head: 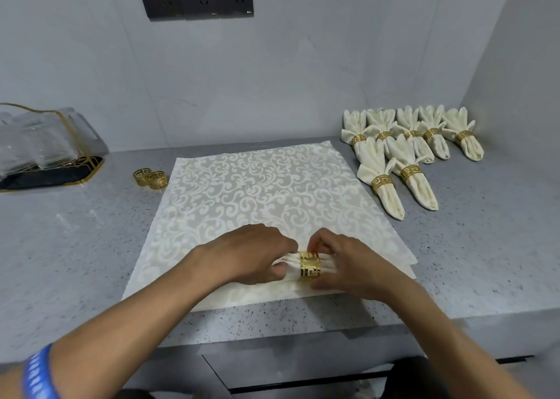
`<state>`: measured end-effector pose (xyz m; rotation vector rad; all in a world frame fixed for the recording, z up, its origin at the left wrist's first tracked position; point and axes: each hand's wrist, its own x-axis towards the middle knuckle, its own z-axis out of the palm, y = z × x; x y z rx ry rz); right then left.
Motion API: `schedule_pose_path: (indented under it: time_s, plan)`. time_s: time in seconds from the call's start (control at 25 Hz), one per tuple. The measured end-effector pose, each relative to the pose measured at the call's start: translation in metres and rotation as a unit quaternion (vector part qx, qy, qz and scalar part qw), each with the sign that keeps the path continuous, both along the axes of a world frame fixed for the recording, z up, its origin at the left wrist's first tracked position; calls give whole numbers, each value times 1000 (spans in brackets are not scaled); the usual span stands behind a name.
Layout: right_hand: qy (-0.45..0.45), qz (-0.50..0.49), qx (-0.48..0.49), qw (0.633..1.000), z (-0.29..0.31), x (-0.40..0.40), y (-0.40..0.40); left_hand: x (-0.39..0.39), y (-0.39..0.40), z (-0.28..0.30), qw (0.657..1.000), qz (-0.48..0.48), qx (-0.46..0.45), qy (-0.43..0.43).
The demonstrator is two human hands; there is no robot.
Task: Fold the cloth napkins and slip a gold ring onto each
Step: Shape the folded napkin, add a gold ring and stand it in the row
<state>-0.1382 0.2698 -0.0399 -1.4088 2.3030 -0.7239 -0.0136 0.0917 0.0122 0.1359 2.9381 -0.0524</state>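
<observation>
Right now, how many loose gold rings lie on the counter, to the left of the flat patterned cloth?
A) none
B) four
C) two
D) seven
C: two loose gold rings lie side by side on the counter, just off the left edge of the flat patterned cloth.

Worktop [75, 247]: grey speckled stone-look surface, smooth, faint sheen. Flat napkin [260, 192]: cream damask cloth, scroll pattern with a soft lustre, pinked edge. Ring [309, 266] on the gathered napkin: polished gold metal, cut-out key pattern, glossy. Spare rings [151, 178]: same bright gold metal. Finished napkins [403, 144]: matt ivory cloth. Wristband [39, 374]: blue, smooth. Tray [45, 144]: clear glassy material, gold-trimmed.
</observation>
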Motion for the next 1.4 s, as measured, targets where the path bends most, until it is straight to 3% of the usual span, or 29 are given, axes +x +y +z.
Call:
schedule_pose_path:
  time_s: [0.28,0.52,0.72,1.12,1.24,1.32,1.4]
  plan:
    - [47,-30,-70,996,-11,-11,15,11,-5,-15,998,9,-41,40]
    - [17,-38,-62,997,-13,-8,14,19,-20,-2,991,86,98,-14]
    - [1,-79,-109,991,-12,9,8,3,19,-14,992,11,-18,122]
    - [-55,-209,-140,966,-15,65,2,0,-18,-33,960,-94,-137,225]
    - [-40,-208,-105,972,-16,80,2,25,-21,-48,949,45,-53,308]
    - [-31,-204,-111,972,-9,76,0,44,-20,-58,921,171,28,350]
    - [-37,-219,-158,962,-3,58,-11,48,-18,-64,902,260,91,331]
